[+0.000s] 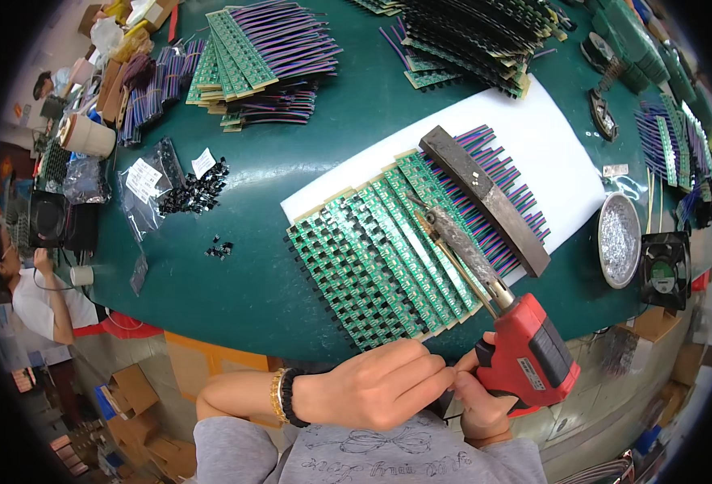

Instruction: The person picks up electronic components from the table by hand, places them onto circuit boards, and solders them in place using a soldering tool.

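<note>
My right hand (485,403) grips a red soldering gun (537,355) by its handle. The metal barrel and tip point up and left over a row of green circuit boards (372,250). My left hand (380,385) is closed, its fingertips meeting the right hand's fingers beside the gun; what they pinch, if anything, is hidden. Small black parts sit in rows on the boards at the left side. A dark metal bar (485,198) lies across the purple and blue wires (493,169) at the boards' far right. A white foam sheet (561,153) lies beneath.
Loose black parts (197,189) spill beside a clear bag (142,189) at left. Stacks of wired boards (247,60) and darker boards (477,40) stand at the back. An oval metal dish (619,242) and a black fan (666,270) are at right. Another person (45,294) sits far left.
</note>
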Demonstrator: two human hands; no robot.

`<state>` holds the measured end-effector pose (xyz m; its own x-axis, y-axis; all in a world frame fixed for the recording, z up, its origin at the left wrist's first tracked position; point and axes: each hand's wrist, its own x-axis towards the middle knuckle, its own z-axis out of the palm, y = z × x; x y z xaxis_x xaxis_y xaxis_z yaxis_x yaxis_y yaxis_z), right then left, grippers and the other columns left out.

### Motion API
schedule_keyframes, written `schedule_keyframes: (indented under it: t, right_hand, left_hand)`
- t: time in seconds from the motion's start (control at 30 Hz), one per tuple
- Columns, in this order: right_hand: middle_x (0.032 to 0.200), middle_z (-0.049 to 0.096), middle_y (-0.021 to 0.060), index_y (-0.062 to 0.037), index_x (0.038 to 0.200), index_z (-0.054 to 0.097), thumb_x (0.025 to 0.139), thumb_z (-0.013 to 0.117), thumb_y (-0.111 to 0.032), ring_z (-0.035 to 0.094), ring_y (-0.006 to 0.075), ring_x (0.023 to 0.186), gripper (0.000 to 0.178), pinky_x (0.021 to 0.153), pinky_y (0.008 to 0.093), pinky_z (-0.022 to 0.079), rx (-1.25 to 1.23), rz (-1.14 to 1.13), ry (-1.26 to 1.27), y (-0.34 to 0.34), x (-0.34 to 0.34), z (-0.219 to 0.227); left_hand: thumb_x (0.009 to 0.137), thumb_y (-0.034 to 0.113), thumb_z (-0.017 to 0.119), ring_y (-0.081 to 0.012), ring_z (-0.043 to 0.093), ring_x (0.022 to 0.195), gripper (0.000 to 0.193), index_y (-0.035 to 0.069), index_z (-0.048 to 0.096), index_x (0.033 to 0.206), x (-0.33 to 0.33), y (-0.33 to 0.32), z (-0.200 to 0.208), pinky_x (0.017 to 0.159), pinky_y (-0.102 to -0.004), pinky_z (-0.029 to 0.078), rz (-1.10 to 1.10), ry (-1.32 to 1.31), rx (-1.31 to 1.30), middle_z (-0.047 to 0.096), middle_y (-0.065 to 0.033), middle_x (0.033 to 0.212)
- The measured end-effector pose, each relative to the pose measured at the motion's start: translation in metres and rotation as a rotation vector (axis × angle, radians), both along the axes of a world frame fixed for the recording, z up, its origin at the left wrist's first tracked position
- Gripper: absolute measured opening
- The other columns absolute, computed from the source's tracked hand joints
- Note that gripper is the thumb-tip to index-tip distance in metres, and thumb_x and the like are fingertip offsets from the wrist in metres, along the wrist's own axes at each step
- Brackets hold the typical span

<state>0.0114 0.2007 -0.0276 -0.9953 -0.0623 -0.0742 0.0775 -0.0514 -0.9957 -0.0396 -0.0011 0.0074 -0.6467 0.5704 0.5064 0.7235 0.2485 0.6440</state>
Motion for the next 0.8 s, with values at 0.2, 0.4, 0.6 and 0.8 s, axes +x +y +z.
schedule_keyframes:
  t: [0.2,0.4,0.6,0.8]
  right_hand:
    - [0.065,0.059,0.0137,0.0012,0.133,0.042,0.07,0.064,0.006,0.054,0.0168,0.051,0.067,0.049,0.0271,0.046,-0.03,0.08,0.001,0.003,-0.002,-0.003]
    - [0.066,0.059,0.0144,0.0027,0.135,0.04,0.073,0.06,0.003,0.052,0.0164,0.05,0.065,0.049,0.0279,0.046,0.028,0.073,0.039,0.0,-0.006,0.002]
    - [0.063,0.056,0.0114,0.0056,0.135,0.037,0.085,0.068,-0.019,0.049,0.015,0.046,0.063,0.046,0.0283,0.043,-0.101,-0.072,-0.134,0.01,0.004,0.002]
    - [0.059,0.054,0.0098,0.0068,0.138,0.031,0.094,0.066,-0.033,0.048,0.0155,0.045,0.069,0.043,0.0285,0.04,-0.23,-0.183,0.071,0.019,0.019,-0.014]
  left_hand:
    - [0.075,0.002,0.066,-0.024,0.058,0.07,0.026,-0.011,0.065,0.097,-0.007,-0.007,0.0,0.061,-0.0328,0.05,-0.105,0.061,-0.062,0.061,-0.0161,0.089]
    - [0.066,-0.004,0.071,-0.0233,0.055,0.066,0.024,-0.002,0.064,0.089,-0.029,-0.017,-0.008,0.058,-0.0325,0.046,0.124,-0.022,0.028,0.058,-0.0082,0.077]
    - [0.065,-0.009,0.073,-0.0205,0.054,0.062,0.023,0.003,0.064,0.083,-0.058,-0.027,-0.027,0.056,-0.0322,0.044,0.554,0.01,-0.107,0.056,-0.0047,0.068]
    - [0.065,-0.005,0.074,-0.0204,0.051,0.061,0.022,0.005,0.064,0.082,-0.058,-0.027,-0.034,0.054,-0.0322,0.041,0.624,0.04,-0.178,0.054,-0.0025,0.066]
